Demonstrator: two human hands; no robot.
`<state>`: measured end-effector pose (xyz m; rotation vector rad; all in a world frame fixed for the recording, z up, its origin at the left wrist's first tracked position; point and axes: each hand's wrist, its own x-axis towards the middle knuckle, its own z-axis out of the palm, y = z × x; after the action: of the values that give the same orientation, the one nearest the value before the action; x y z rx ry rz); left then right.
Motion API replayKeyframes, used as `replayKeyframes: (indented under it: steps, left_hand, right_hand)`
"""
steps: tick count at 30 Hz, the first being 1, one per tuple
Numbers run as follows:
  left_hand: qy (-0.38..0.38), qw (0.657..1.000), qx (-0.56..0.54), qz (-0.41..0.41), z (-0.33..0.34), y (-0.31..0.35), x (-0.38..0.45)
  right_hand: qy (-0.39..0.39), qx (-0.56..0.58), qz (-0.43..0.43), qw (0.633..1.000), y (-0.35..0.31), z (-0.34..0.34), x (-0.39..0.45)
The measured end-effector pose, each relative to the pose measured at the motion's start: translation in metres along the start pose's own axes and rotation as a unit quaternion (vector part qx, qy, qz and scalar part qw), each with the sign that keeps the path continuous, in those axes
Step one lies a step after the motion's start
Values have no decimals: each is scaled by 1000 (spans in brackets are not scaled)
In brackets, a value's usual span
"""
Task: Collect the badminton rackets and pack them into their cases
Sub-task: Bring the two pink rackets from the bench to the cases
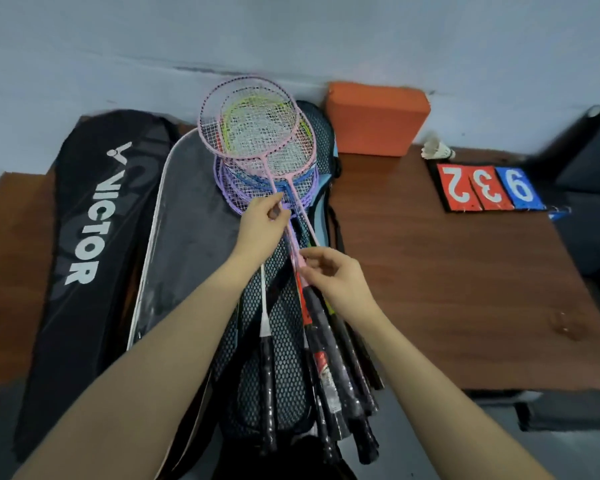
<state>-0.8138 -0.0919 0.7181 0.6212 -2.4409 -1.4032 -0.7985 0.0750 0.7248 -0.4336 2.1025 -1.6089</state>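
Head view: pink racket [257,133] tops the racket pile [326,358] on an open mesh case [284,341]; left hand [260,226] pinches its shaft near the head, right hand [333,275] pinches lower. Black case [84,220] lies left.

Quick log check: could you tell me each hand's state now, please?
Left hand: pinching the pink racket shaft.
Right hand: pinching the same shaft, lower down.

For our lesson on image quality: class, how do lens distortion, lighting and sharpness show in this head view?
Head view: wide-angle bending curves the table edge and stretches both forearms; light is soft and even, with no hard shadows; slight softness all over, the shuttlecock blurred; the left hand and right hand pinching the pink racket shaft stay legible.
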Motion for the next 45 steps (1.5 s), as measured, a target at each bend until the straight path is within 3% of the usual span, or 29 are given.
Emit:
replayKeyframes:
  steps: [3,6,11,15,19,25,32,35,40,45]
  left_hand:
    - [-59,997,45,29,8,-6,12]
    - [-69,983,158,61,19,-13,15]
    - [-107,931,337,91,32,-23,6]
    - [-166,910,367,94,37,-32,-1]
    - [-151,905,386,101,29,-31,-13]
    - [-66,918,382,85,-10,-25,-49]
    - [36,935,350,49,-93,-65,-97]
    - [49,939,340,-8,-135,-106,-112]
    - [0,935,342,-95,-195,-168,-117]
    - [-71,913,387,-109,-214,-206,-112]
  right_hand:
    - [39,-23,-11,999,14,-12,11]
    - [49,-61,-6,997,30,-21,15]
    - [82,-151,-20,985,58,-23,12]
    - [129,-214,-45,967,69,-20,14]
    - [109,-287,-27,951,67,-24,14]
    - [81,-295,-109,946,41,-10,13]
    - [24,-215,-186,958,12,65,16]
    - [-24,-229,-189,955,8,113,18]
    - [-89,-359,-164,915,8,201,27]
    - [-74,-388,-105,913,9,272,40]
